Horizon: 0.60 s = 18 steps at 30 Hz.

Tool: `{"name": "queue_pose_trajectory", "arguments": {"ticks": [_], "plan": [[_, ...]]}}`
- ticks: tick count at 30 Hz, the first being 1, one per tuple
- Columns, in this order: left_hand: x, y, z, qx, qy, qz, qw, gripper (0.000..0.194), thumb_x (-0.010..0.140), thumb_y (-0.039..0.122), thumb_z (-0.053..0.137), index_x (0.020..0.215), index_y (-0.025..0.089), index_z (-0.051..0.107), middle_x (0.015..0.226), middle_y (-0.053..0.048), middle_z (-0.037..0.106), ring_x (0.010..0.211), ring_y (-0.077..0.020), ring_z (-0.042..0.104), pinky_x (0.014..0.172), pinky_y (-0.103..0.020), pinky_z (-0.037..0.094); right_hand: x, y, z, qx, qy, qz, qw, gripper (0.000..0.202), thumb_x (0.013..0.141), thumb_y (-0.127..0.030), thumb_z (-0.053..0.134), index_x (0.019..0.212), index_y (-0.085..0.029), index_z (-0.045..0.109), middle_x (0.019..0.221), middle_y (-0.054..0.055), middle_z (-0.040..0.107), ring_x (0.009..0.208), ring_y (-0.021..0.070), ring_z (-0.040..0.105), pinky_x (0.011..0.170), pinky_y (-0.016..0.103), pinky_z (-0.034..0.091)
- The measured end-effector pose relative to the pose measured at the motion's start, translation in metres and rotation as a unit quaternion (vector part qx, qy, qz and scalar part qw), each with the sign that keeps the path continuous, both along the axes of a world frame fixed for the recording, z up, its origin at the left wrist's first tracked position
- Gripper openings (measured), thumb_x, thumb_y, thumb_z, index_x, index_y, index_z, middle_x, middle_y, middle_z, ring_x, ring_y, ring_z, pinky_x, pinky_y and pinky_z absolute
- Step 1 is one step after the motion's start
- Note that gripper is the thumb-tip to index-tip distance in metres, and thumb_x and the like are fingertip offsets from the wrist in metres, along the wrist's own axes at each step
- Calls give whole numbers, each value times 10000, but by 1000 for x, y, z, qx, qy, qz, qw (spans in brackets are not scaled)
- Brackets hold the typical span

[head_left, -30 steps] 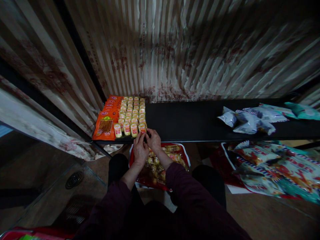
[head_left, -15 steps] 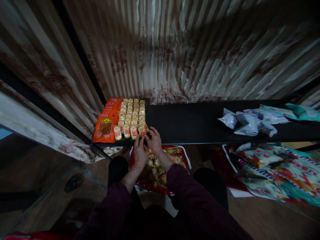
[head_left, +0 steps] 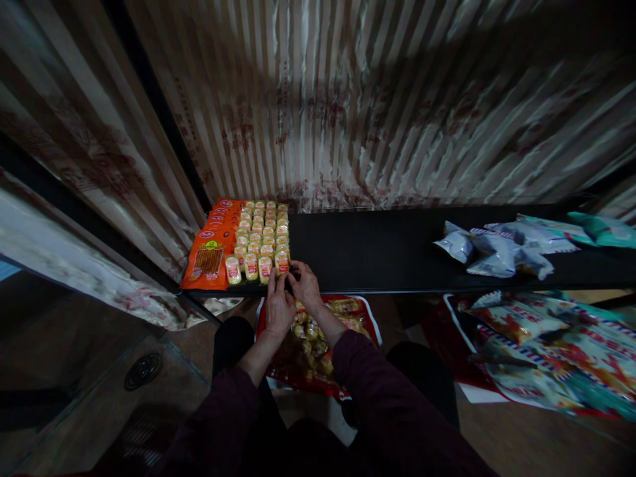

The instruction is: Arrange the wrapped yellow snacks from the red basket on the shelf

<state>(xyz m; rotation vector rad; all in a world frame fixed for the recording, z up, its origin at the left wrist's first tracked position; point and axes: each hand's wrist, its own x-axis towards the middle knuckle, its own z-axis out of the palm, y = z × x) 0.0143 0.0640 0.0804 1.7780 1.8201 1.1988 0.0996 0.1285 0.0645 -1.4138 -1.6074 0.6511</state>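
Rows of small yellow wrapped snack packets (head_left: 256, 228) with red-and-white labels stand on the black shelf. At the front right of the rows is one such packet (head_left: 281, 262), its label facing me. My left hand (head_left: 279, 308) has its fingertips at the packet's lower left edge. From the lower right, my right hand (head_left: 304, 285) touches it with bent thumb and fingers. Both hands appear closed on this packet, though the exact contact is partly hidden. Left of the rows lie overlapping orange snack bags (head_left: 206, 255).
Below the shelf (head_left: 358, 252), a red white-rimmed basket (head_left: 373, 319) holds more yellow packets. Silver and teal bags (head_left: 497, 252) lie at the shelf's right. Larger printed bags (head_left: 556, 344) fill another basket below right. A patterned curtain (head_left: 322, 99) hangs behind, beside black frame posts (head_left: 159, 106).
The front-right packet has gone from slightly tilted to more upright and in line with its neighbours. My hands stay at it, fingers slightly shifted. The whole view has moved down a little.
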Motion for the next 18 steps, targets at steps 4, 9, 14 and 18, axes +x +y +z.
{"name": "queue_pose_trajectory", "arguments": {"ticks": [4, 9, 14, 18], "plan": [[0, 0, -1, 2, -8, -4, 1000, 534, 767, 24, 379, 1281, 135, 469, 1460, -141, 322, 1344, -223, 321, 1082, -359, 346, 1, 2, 2, -6, 4, 4, 1000, 378, 770, -224, 546, 1141, -153, 538, 1101, 102, 611, 843, 163, 619, 840, 337, 502], [1, 1, -4, -6, -15, 1, 1000, 563, 764, 24, 376, 1316, 124, 423, 1458, -154, 321, 1344, -220, 321, 1078, -365, 348, 1, 5, 7, -7, -45, 21, 999, 380, 785, -246, 540, 1153, -151, 554, 1106, 107, 619, 917, 185, 604, 875, 351, 483], [0, 0, -4, -1, -1, -16, 1000, 593, 768, 26, 374, 1353, 127, 378, 1487, -152, 267, 1368, -221, 265, 1079, -358, 346, 1, 4, 10, 8, -64, 18, 998, 350, 800, -269, 525, 1132, -173, 577, 1073, 92, 632, 886, 179, 605, 864, 342, 482], [-1, -2, -6, -1, 6, -19, 1000, 607, 762, 22, 369, 1361, 123, 369, 1504, -145, 227, 1375, -216, 246, 1082, -345, 341, 0, 2, 12, 14, -60, 4, 998, 340, 804, -293, 521, 1105, -154, 596, 1039, 103, 635, 850, 182, 606, 839, 335, 488]]}}
